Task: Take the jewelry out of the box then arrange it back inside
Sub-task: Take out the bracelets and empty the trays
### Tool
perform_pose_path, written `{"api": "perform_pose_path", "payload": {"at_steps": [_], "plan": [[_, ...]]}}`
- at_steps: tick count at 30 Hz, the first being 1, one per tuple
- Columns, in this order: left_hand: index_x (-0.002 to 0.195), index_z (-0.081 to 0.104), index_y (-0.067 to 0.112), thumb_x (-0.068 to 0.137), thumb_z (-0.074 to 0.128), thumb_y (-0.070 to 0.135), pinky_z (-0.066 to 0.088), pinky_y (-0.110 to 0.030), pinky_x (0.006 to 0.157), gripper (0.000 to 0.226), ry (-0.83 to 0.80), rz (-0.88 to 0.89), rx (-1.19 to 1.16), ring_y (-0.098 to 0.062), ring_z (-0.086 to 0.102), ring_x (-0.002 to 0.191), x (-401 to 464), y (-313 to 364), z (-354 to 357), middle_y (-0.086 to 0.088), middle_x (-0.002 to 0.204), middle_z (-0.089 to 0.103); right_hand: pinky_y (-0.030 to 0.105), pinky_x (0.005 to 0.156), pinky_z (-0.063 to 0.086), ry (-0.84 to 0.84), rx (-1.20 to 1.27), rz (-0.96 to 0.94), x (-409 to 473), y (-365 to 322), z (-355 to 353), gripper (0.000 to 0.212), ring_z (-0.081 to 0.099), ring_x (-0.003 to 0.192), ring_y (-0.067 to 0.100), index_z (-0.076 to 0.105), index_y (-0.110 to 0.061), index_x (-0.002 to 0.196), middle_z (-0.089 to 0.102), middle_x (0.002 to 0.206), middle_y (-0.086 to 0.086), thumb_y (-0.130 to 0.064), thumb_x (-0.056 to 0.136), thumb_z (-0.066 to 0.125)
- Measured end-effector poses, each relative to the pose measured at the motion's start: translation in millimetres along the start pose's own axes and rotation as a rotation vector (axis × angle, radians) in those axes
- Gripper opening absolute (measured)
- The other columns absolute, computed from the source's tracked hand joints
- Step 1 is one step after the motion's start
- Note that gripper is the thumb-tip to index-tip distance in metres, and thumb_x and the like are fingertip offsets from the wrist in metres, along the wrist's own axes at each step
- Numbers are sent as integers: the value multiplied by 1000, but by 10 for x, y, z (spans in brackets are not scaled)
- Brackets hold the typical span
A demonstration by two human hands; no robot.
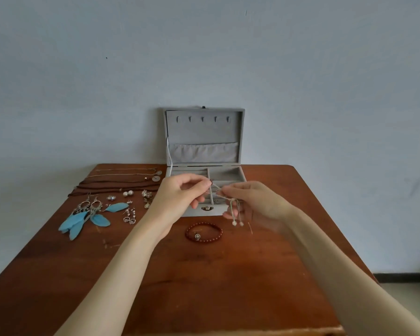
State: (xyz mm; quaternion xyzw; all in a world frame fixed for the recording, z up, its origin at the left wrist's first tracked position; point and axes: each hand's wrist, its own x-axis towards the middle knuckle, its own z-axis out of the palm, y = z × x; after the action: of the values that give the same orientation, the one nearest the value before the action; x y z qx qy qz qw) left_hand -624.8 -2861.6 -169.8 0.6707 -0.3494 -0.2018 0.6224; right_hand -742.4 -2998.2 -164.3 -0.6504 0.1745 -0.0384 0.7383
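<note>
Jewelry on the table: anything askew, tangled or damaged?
Nothing stands out. Necklaces and earrings lie in tidy rows left of the open grey box; the red bead bracelet lies flat in front. Left hand and right hand pinch a thin cord bracelet between them.

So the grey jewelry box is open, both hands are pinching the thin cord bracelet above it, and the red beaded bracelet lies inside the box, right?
Not quite. The head view shows the red beaded bracelet lying on the wooden table in front of the grey jewelry box, not inside. The rest holds: left hand and right hand pinch the thin cord bracelet.
</note>
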Motion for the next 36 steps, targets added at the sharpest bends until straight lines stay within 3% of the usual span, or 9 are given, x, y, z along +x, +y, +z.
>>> {"api": "perform_pose_path", "payload": {"at_steps": [3, 8, 12, 16, 21, 27, 30, 33, 36], "plan": [[86, 69, 12, 85, 63, 11, 52, -20, 59, 6, -7, -54, -63, -11, 59, 59, -132, -17, -9, 0, 68, 69, 25, 63, 55, -98, 159, 72, -67, 101, 82, 18, 50, 51, 8, 67, -2, 86, 56, 58, -1, -13, 92, 54], [89, 67, 4, 85, 62, 5, 53, -20, 59, 6, 33, -113, -138, -11, 63, 63, -271, -70, 4, -8, 77, 71, 22, 56, 52, -113, 241, 153, -123, 239, 138, 24, 63, 63, 15, 62, -9, 71, 65, 80, 9, -19, 90, 55], [86, 65, 9, 84, 63, 8, 50, -19, 59, 3, 74, -130, -38, -9, 61, 64, -302, -142, 68, -3, 76, 71, 20, 51, 52, -54, 222, 155, -168, 296, 34, 11, 61, 58, 14, 61, -4, 81, 67, 76, 12, -11, 89, 56], [85, 61, 19, 83, 63, 18, 44, -19, 63, 3, 95, -142, 219, -7, 61, 75, -265, -273, 224, 3, 83, 70, 16, 48, 49, 155, -60, 154, -231, 345, -197, 6, 57, 51, 9, 67, 0, 85, 65, 66, 6, -6, 85, 63], [105, 66, 22, 85, 62, 21, 39, -3, 59, 20, -9, -36, 548, 0, 56, 77, -183, -408, 510, 6, 95, 68, 19, 49, 45, 332, -373, 191, -273, 367, -398, 10, 50, 48, 12, 71, -2, 78, 63, 64, 10, -7, 83, 64], [100, 69, 23, 85, 63, 25, 47, -21, 78, 16, 9, 33, 726, -7, 59, 84, -130, -494, 662, 5, 95, 68, 13, 42, 39, 417, -738, 206, -226, 356, -442, 9, 51, 44, 5, 72, -13, 76, 65, 61, 1, -14, 82, 66], [102, 70, 21, 85, 64, 26, 49, -27, 85, 19, 16, 69, 781, -11, 61, 92, -125, -530, 612, 3, 97, 69, 18, 56, 46, 419, -836, 123, -207, 388, -407, 8, 61, 60, 10, 71, -18, 72, 67, 68, -1, -17, 80, 68], [104, 69, 19, 85, 63, 32, 45, -22, 81, 24, 10, 120, 788, -9, 59, 91, -119, -535, 543, 5, 95, 68, 32, 76, 53, 466, -929, 63, -184, 399, -380, 7, 64, 81, 19, 74, -18, 79, 71, 82, 2, -23, 78, 69], [107, 66, 19, 88, 57, 33, 44, -22, 79, 24, 23, 202, 745, -8, 57, 90, -77, -482, 474, 7, 93, 63, 32, 75, 53, 494, -951, 38, -157, 391, -419, 16, 64, 83, 21, 73, -15, 85, 71, 87, 4, -28, 82, 65]]}}
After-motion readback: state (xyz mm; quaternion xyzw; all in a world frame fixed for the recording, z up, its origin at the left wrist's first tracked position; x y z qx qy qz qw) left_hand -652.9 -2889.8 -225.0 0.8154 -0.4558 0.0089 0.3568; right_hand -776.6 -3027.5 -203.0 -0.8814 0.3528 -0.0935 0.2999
